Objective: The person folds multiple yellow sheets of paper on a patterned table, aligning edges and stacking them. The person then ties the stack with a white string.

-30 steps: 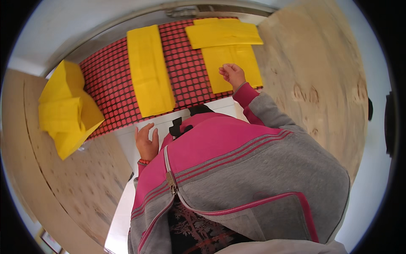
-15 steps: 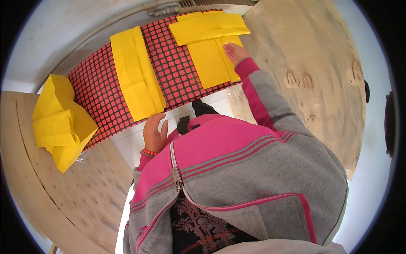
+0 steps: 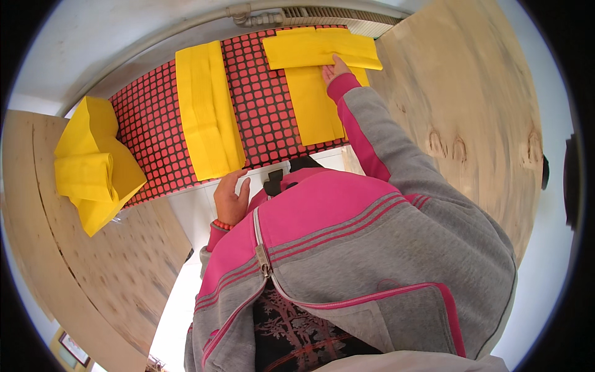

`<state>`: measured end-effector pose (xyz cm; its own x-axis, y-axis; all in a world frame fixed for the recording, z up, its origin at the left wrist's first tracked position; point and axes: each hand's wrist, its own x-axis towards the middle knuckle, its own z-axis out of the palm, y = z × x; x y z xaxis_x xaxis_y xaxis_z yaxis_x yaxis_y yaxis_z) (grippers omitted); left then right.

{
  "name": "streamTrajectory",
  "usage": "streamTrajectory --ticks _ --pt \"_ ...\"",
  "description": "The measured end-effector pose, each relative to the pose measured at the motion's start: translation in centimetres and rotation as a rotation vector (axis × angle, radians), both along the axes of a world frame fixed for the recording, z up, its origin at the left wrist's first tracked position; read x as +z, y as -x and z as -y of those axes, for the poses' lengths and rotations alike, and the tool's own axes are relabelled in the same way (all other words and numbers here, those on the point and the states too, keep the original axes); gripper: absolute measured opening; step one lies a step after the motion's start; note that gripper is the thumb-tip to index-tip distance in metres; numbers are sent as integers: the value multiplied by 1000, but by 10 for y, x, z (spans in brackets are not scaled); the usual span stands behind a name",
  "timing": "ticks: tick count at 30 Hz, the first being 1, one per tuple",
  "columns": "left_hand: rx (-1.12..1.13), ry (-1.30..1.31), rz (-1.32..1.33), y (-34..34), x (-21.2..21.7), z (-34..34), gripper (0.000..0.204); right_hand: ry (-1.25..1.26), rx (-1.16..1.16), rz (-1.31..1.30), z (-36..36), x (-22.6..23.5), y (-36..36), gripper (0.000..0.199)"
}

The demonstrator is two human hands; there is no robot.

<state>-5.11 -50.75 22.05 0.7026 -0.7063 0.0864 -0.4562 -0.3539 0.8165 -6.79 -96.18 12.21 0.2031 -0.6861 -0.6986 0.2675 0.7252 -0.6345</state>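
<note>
On the right end of a red-and-black patterned cover lie two bundles of folded yellow sheets; whether paper or cloth I cannot tell. The upper yellow bundle [image 3: 316, 48] lies crosswise over the lower yellow bundle [image 3: 313, 108]. My right hand [image 3: 338, 72] is at the upper bundle's near edge, thumb on top and fingers below, pinching it. My left hand [image 3: 231, 199], with a red bead bracelet on the wrist, holds nothing. Its fingers are apart, just in front of the long yellow bundle [image 3: 207, 111] in the middle.
The patterned cover [image 3: 260, 111] runs across a narrow surface. A crumpled yellow piece [image 3: 93, 164] hangs over its left end. Wooden boards stand at left [image 3: 118, 260] and right [image 3: 458, 80]. Behind are a pipe [image 3: 167, 43] and a radiator [image 3: 347, 18].
My right hand has moved from above the lower bundle to the upper bundle's near edge and closed on it. My left hand stays by the middle bundle. The view has shifted slightly.
</note>
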Motion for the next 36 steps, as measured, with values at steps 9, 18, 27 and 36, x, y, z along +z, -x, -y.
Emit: streamTrajectory --ticks 9,18,27,36 --pt "-17 -8 -51 3 -2 29 18 -56 62 164 34 -16 -1 18" --pt "90 281 -1347 -41 -46 89 60 -31 360 289 -37 9 62 12" --pt "109 429 -1667 -53 -74 112 48 -176 518 84 -94 23 124 31" --pt "98 161 -1112 -32 -45 107 36 -136 277 308 -80 41 82 47"
